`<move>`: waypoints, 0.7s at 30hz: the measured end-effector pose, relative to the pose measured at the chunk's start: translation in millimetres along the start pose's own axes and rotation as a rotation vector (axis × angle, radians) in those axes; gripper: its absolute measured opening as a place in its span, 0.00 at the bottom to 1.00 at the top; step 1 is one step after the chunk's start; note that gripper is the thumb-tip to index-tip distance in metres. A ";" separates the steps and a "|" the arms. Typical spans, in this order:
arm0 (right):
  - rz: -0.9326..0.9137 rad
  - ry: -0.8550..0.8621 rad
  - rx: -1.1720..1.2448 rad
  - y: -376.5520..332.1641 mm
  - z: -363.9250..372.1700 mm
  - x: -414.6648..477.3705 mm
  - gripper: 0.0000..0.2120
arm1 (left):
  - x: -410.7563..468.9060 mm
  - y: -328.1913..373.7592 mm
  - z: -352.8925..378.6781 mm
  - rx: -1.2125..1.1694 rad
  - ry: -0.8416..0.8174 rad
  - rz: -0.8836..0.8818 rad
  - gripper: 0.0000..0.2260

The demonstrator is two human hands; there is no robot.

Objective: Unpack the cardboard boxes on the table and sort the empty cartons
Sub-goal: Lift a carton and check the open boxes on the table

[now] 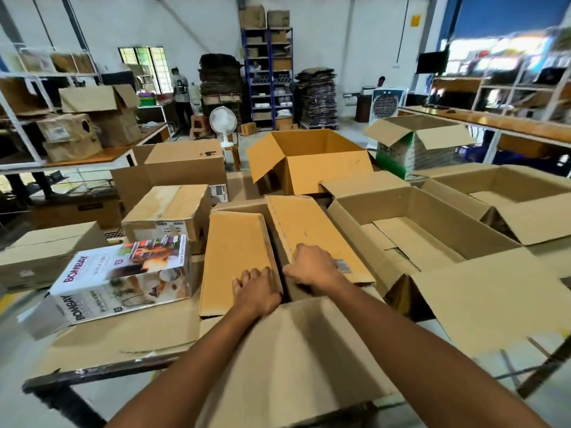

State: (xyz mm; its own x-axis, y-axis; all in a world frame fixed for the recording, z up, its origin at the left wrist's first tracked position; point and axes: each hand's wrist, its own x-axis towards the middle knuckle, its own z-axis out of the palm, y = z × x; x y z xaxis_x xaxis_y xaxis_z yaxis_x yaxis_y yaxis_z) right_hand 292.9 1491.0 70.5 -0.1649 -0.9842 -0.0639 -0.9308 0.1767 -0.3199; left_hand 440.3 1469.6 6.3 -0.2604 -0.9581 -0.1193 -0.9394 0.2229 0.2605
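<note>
Table (pixel 102 372): open cardboard boxes (pixel 426 217), printed carton (pixel 123 276).

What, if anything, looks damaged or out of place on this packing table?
The printed BOMBAY box lies on its side, askew, left of the carton whose flaps the left hand and right hand grip. The cardboard sheet under it is torn along its front edge.

— Views on file?
— One. Head camera, wide-angle: I logged it worn high, facing forward and down across the table (pixel 92 374), close above left hand (pixel 256 292) and right hand (pixel 312 267) at the carton (pixel 296 350); shelving (pixel 267 72) beyond.
</note>
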 end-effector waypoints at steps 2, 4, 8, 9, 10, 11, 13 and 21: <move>-0.030 0.135 0.044 -6.1 -30.5 -1.0 0.20 | -2.5 -1.3 -0.7 0.030 0.041 0.019 0.29; -0.041 0.255 0.060 -1.4 -62.7 -0.6 0.15 | -2.0 2.3 0.2 0.059 0.107 0.053 0.23; 0.050 0.381 0.030 47.9 -114.8 6.5 0.10 | 7.4 30.7 0.3 -0.099 0.144 0.122 0.23; 0.088 0.404 0.030 67.4 -122.2 12.8 0.10 | 8.5 43.3 -1.1 -0.179 0.118 0.139 0.23; 0.130 0.422 0.036 87.8 -127.9 18.9 0.10 | 9.7 57.4 -2.0 -0.267 0.098 0.161 0.24; 0.170 0.431 0.054 108.6 -131.3 25.5 0.10 | 11.0 72.1 -2.2 -0.367 0.072 0.167 0.23; 0.241 0.438 0.114 149.5 -132.4 36.6 0.09 | 15.1 101.9 -0.8 -0.588 0.025 0.121 0.20; 0.298 0.357 0.162 260.5 -87.4 43.7 0.12 | 41.7 198.6 20.2 -1.151 -0.094 -0.235 0.04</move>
State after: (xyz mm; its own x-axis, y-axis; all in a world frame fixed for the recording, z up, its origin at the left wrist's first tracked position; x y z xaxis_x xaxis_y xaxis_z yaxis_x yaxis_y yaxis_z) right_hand 14.7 1493.4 67.0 -0.5439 -0.8267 0.1437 -0.7681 0.4216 -0.4819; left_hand 238.4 1477.6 33.6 -0.1689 -0.9261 -0.3373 -0.2240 -0.2972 0.9282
